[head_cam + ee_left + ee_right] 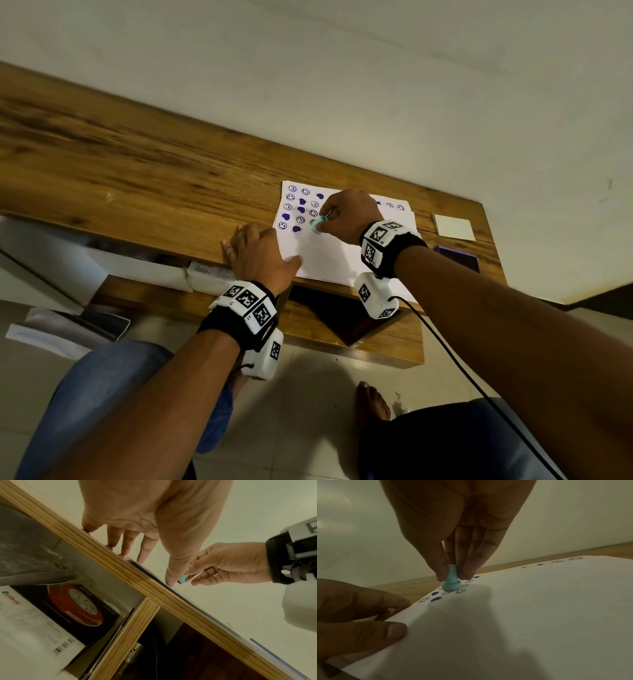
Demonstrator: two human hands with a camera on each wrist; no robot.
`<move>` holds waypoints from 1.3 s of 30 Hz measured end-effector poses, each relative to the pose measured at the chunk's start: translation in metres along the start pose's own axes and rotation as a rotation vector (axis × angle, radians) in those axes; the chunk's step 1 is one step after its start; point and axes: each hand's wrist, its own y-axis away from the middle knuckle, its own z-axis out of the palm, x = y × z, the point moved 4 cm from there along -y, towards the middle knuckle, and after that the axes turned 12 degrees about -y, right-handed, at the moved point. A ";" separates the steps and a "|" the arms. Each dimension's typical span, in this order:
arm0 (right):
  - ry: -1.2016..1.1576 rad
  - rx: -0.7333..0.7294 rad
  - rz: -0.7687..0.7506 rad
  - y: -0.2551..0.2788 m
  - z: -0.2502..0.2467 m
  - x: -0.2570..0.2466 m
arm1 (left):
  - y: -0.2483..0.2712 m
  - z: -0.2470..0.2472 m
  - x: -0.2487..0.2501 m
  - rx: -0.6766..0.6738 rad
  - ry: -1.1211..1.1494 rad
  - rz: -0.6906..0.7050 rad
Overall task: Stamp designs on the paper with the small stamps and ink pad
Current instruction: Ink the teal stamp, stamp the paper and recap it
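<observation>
A white paper (329, 253) lies on the wooden table (137, 178), printed with several purple smiley and heart stamps at its far left part. My right hand (346, 216) pinches a small teal stamp (318, 226) by its handle. In the right wrist view the stamp (450, 582) hangs just above the paper (522, 615), beside a smiley print. My left hand (257, 250) lies flat with straight fingers on the table and the paper's left edge, thumb on the sheet. A purple ink pad (459, 257) sits to the right of the paper.
A white square lid or card (454, 226) lies on the table at the far right. The table's near edge (154, 591) runs under my left hand, with a shelf below holding a printed box (60, 615). A cable (462, 370) hangs from my right wrist.
</observation>
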 end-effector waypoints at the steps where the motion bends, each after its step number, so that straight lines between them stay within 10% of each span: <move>1: 0.000 0.000 0.000 0.000 0.000 0.000 | 0.001 0.000 0.001 0.000 -0.011 0.002; 39: 0.074 -0.189 0.063 -0.024 0.015 -0.019 | 0.001 -0.001 0.001 -0.011 -0.030 -0.003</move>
